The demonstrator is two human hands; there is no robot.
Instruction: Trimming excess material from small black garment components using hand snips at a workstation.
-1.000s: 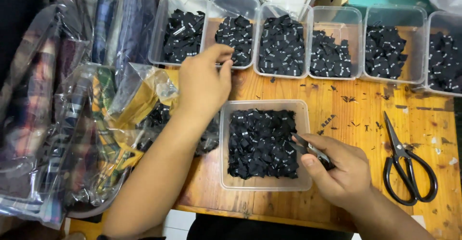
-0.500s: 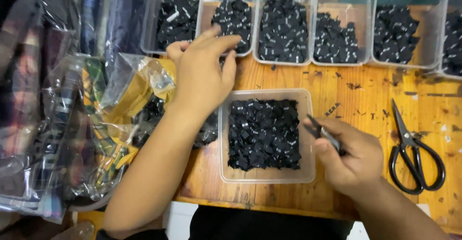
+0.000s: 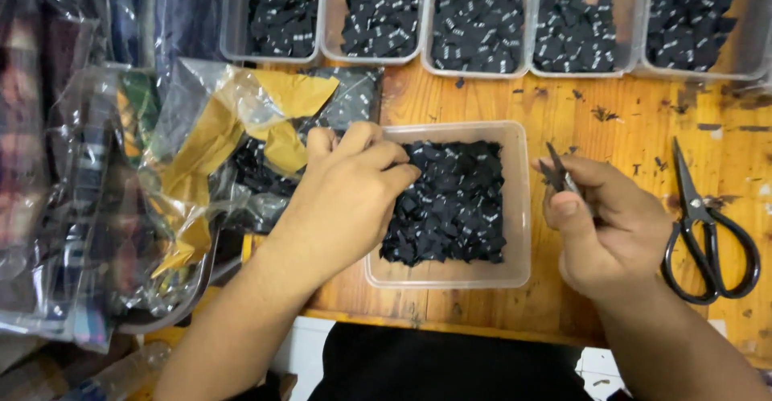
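Head view: hands (image 3: 354, 188) at label tub (image 3: 519, 208)

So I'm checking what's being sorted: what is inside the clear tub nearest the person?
The clear tub holds a heap of small black labels. The left hand covers its left edge, so what lies under the fingers and beneath the heap is hidden.

left hand (image 3: 347, 196): fingers curled, palm down | right hand (image 3: 605, 224): pinching

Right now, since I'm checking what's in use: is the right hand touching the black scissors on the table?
Apart. The head view shows bare wood between the right hand and the black scissors; the hand pinches a small dark tool instead.
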